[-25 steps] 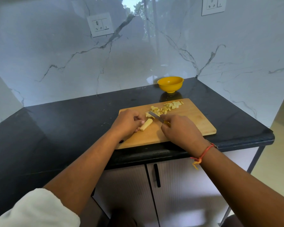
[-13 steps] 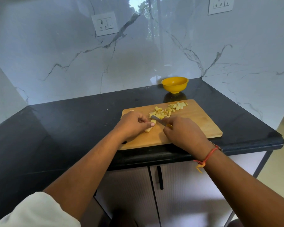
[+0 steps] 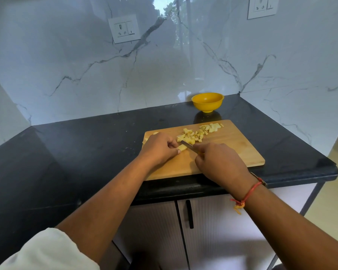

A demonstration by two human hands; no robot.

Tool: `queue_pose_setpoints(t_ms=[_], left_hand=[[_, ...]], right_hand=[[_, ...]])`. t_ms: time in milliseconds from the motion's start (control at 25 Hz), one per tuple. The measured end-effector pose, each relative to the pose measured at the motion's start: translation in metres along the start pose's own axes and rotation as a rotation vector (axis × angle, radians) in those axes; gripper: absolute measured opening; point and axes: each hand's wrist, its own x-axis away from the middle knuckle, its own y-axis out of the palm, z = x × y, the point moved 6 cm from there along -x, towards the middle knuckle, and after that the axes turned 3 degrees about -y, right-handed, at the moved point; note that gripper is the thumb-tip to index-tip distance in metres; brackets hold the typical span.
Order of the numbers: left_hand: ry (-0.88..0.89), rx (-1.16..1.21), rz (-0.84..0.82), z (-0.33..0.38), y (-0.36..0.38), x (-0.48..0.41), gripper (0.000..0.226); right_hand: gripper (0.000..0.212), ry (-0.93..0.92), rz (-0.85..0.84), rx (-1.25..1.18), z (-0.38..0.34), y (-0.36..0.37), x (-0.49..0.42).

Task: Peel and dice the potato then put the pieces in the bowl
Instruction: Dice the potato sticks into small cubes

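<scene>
My left hand (image 3: 160, 148), fingers curled, pinches the potato strip (image 3: 182, 147) on the wooden cutting board (image 3: 242, 151). My right hand (image 3: 220, 162) grips the knife (image 3: 186, 143), its blade at the strip's end. Diced pieces (image 3: 193, 135) lie beyond, near the yellow bowl (image 3: 207, 102).

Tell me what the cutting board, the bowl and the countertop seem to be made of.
Cutting board: likely wood or bamboo, matt, with pale tan grain. Bowl: probably plastic, glossy, uniform yellow. Countertop: seemingly polished black stone, since it mirrors the bowl.
</scene>
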Motion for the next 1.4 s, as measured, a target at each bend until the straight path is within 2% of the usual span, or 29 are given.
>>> queue_pose_setpoints(t_ms=[240,840,920,1080,1120,1200,1280,1400], left_hand=[[-0.038,0.022,0.045,0.002,0.000,0.005,0.015],[-0.047,0.039,0.080,0.004,0.001,0.005,0.015],[-0.066,0.073,0.055,0.001,0.000,0.007,0.012],[-0.046,0.061,-0.068,-0.002,-0.002,0.007,0.029],[-0.040,0.056,-0.078,-0.002,-0.002,0.007,0.027],[-0.030,0.060,-0.056,0.001,0.001,0.008,0.016],[-0.023,0.012,-0.018,0.003,0.004,0.007,0.027],[-0.039,-0.039,-0.011,0.004,0.002,0.005,0.008]], right_hand=[[0.051,0.000,-0.063,0.069,-0.004,-0.005,-0.005],[0.050,0.000,0.012,0.031,-0.004,-0.001,-0.003],[0.049,-0.002,-0.001,0.058,-0.005,-0.003,-0.005],[0.048,0.012,-0.061,0.093,-0.008,-0.006,-0.013],[0.047,0.002,-0.051,0.093,-0.009,-0.006,-0.014],[0.045,-0.020,-0.018,0.089,-0.010,-0.005,-0.015],[0.045,-0.026,0.000,0.087,-0.009,-0.003,-0.016],[0.046,-0.025,0.005,0.092,-0.006,0.001,-0.017]])
